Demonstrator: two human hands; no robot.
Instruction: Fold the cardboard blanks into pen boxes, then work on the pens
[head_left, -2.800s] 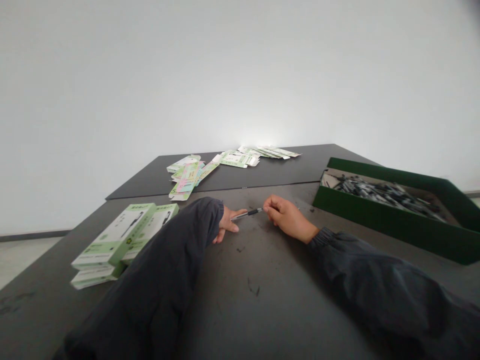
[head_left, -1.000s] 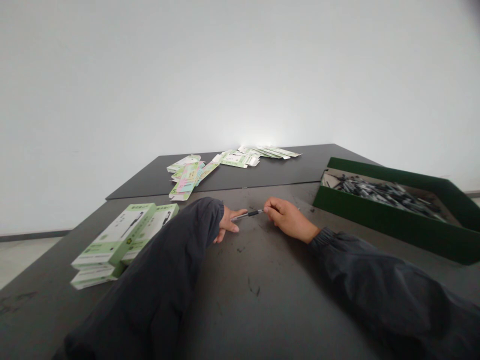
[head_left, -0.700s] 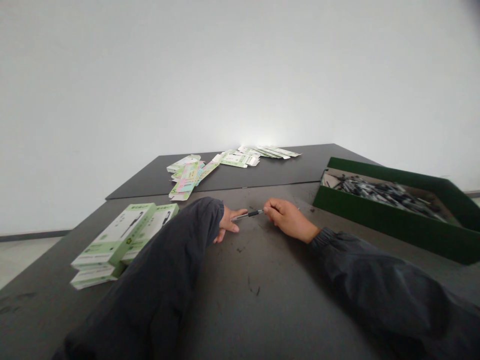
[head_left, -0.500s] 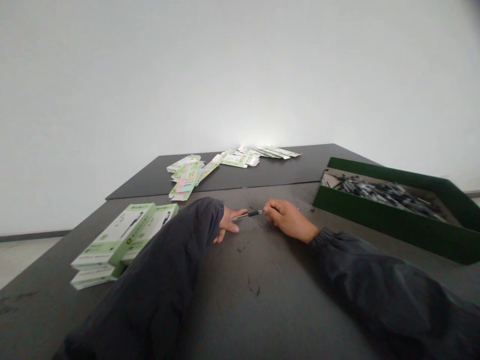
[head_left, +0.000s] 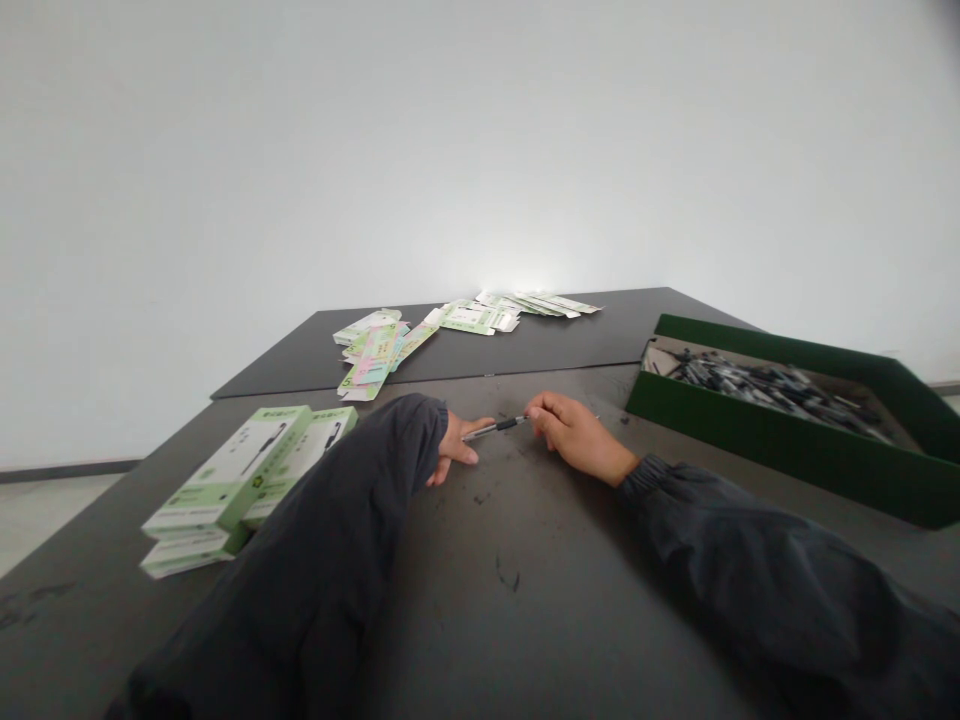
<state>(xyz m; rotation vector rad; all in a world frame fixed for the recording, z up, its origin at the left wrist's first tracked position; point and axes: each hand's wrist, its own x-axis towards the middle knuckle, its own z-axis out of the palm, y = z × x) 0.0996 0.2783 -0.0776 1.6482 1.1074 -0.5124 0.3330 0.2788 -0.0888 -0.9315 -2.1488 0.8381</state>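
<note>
A pen (head_left: 507, 425) with a clear barrel and a black grip spans the gap between my two hands, just above the dark table (head_left: 480, 560). My left hand (head_left: 454, 446) holds its left end, between thumb and forefinger, with the other fingers bent low near the tabletop. At the pen's right end, my right hand (head_left: 571, 432) is closed in a pinch. A thin tip shows just behind the right knuckles; whether it belongs to the same pen I cannot tell. The right fingertips partly hide the pen's end.
On the right stands a green box (head_left: 757, 435) holding many loose pens. Green-and-white pen cartons (head_left: 232, 470) are stacked at the left, beside my left sleeve. Flattened cartons (head_left: 469, 318) and colourful printed card pieces (head_left: 373, 360) lie toward the back, before a white wall.
My right fingers have shifted very slightly left and up along the pen's end. My left hand and the surrounding things stay put.
</note>
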